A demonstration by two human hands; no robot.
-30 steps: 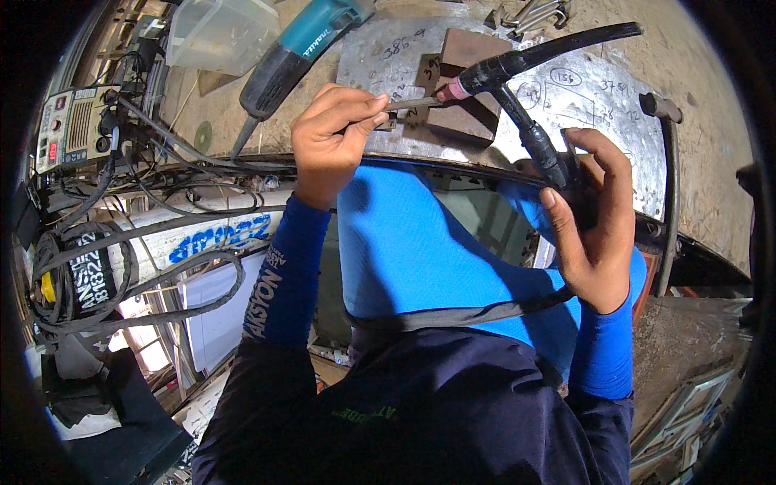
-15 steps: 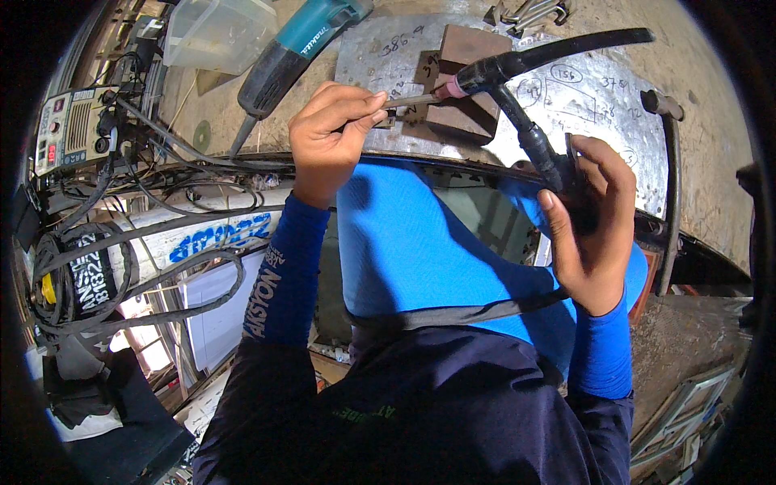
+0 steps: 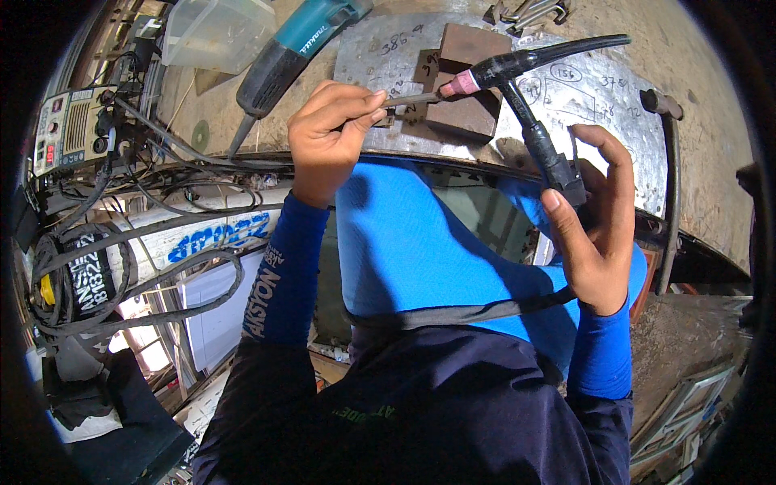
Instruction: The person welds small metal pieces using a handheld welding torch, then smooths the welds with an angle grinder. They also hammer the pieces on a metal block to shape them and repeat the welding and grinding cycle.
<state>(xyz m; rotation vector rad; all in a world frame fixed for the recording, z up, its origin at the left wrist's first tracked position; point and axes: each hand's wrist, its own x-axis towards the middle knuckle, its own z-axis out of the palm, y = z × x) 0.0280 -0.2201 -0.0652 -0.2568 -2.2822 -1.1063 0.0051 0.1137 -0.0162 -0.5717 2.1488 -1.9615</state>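
My left hand (image 3: 325, 149) pinches one end of a thin, flat metal strip (image 3: 412, 100) between thumb and fingertips. The strip's far end meets or lies just beside the pink nozzle (image 3: 461, 84) of a black TIG torch (image 3: 529, 121). My right hand (image 3: 602, 234) grips the lower handle of that torch, thumb on the near side and fingers curled behind. Beneath the nozzle, a brown block (image 3: 475, 47) and a second brown block (image 3: 465, 120) sit on a metal plate (image 3: 388, 44) covered in handwritten marks. Whether strip and nozzle touch, I cannot tell.
A teal and black power grinder (image 3: 299, 52) lies left of the plate, near a clear plastic bin (image 3: 218, 32). Several metal hooks or clamps (image 3: 533, 14) lie at the back. A welding machine (image 3: 69, 129) and coiled cables (image 3: 121, 283) are at far left. One cable (image 3: 453, 314) crosses my lap.
The torch has rolled and shifted slightly left, so more of its pink nozzle and handle shows. My right-hand fingers have loosened around the handle. My left hand and the strip stay nearly still.
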